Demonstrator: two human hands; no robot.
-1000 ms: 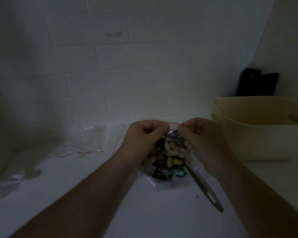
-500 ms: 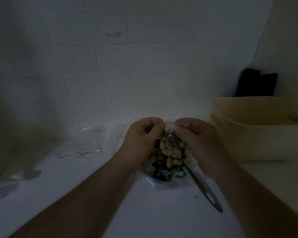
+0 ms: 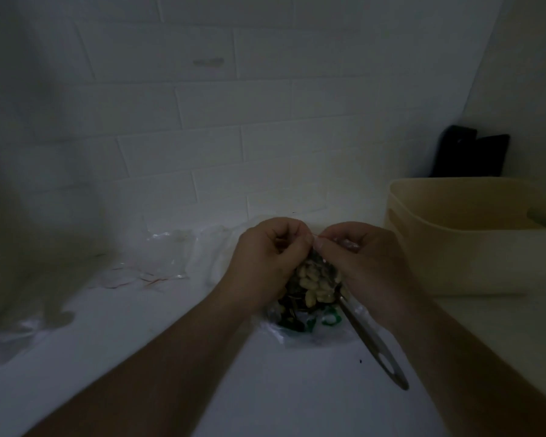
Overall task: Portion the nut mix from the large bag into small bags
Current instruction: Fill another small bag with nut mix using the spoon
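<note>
The room is dim, lit weakly from somewhere near the camera, so the corners fall into shadow. A back wall (image 3: 208, 127) of white rectangular tiles laid in a brick pattern rises behind a white counter (image 3: 158, 357). On the right a plain pale side wall (image 3: 530, 74) meets the tiles at a corner. A cream plastic bin (image 3: 473, 247) stands on the counter there, and a dark object (image 3: 470, 152) behind it leans against the side wall.
</note>
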